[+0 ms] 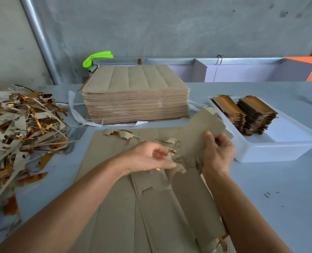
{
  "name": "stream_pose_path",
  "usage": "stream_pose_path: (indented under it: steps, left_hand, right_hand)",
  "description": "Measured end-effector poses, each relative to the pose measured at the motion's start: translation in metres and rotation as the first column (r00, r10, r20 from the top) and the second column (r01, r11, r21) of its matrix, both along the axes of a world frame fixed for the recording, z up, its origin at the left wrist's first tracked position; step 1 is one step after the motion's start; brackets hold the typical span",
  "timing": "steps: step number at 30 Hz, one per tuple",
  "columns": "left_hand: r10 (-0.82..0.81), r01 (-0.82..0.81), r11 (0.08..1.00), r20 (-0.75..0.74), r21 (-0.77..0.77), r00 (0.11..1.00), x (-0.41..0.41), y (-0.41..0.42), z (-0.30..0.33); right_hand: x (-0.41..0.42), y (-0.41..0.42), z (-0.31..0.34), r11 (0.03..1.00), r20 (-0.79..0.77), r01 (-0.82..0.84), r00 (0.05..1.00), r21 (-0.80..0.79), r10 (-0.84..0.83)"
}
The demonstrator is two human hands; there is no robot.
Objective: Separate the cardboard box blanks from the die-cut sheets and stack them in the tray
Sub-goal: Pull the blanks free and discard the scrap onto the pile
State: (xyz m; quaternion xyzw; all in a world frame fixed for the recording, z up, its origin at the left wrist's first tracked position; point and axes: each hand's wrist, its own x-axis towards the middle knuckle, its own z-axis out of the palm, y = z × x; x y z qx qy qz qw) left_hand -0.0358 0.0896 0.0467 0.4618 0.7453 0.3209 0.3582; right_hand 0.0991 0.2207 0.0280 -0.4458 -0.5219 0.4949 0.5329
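Observation:
A brown die-cut sheet [118, 207] lies flat on the table in front of me, partly torn apart. My right hand [218, 154] grips a brown box blank [197, 128], lifted and tilted toward the tray. My left hand [149, 157] pinches a ragged scrap strip [171, 156] at the middle of the sheet. A white tray [279, 143] stands at the right and holds two stacks of blanks [255, 114]. A tall stack of uncut sheets [135, 95] sits behind the working sheet.
A large heap of brown and gold waste strips [19, 132] covers the table's left side. A green object [96, 58] lies behind the sheet stack by a metal rail. A grey wall closes the back. Small scraps [267, 194] dot the table at right.

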Motion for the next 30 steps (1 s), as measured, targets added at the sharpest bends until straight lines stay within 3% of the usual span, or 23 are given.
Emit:
stream_pose_path:
  steps: [3,7,12,15,17,20,23,25,27,30]
  left_hand:
    - [-0.029,0.031,0.999,0.136,-0.013,0.99,0.031,0.012,-0.005]
    - [0.096,-0.072,0.991,0.231,-0.111,0.968,0.038,0.012,-0.011]
    - [-0.046,0.069,0.988,0.165,-0.136,0.985,0.015,-0.006,0.008]
    - [-0.025,0.027,0.998,0.042,-0.051,0.999,-0.005,-0.014,0.02]
    - [0.009,-0.009,1.0,0.005,0.028,1.0,-0.017,-0.018,0.026]
    - [0.02,-0.024,0.991,0.029,0.135,0.999,-0.031,-0.022,0.028]
    - [-0.058,0.051,0.988,0.043,0.148,0.997,-0.037,-0.022,0.029]
    - [-0.106,0.101,0.985,0.023,0.141,0.994,-0.036,-0.018,0.031]
    - [-0.097,0.096,0.98,-0.003,0.173,0.995,-0.033,-0.011,0.032]
    - [-0.004,0.022,0.961,-0.066,0.275,0.998,-0.025,-0.002,0.029]
  right_hand:
    - [-0.01,-0.014,0.002,1.0,-0.078,-0.003,0.997,0.008,0.004]
    - [-0.009,-0.013,0.002,0.999,-0.113,0.027,0.993,0.035,-0.023]
    - [0.009,0.014,0.01,0.983,-0.139,0.186,0.973,0.011,-0.182]
    - [0.025,0.028,0.019,0.974,-0.005,0.217,0.976,0.07,-0.218]
    - [0.034,0.03,0.023,0.982,0.174,0.127,0.973,0.141,-0.151]
    - [0.045,0.019,0.024,0.928,0.405,-0.224,0.91,0.298,0.089]
    - [0.043,0.002,0.028,0.736,0.635,-0.606,0.704,0.302,0.318]
    - [0.034,-0.008,0.032,0.615,0.794,-0.749,0.519,0.244,0.316]
    - [0.024,-0.019,0.038,0.541,0.847,-0.814,0.429,0.211,0.315]
    - [0.013,-0.031,0.044,0.508,0.744,-0.86,0.374,0.055,0.553]
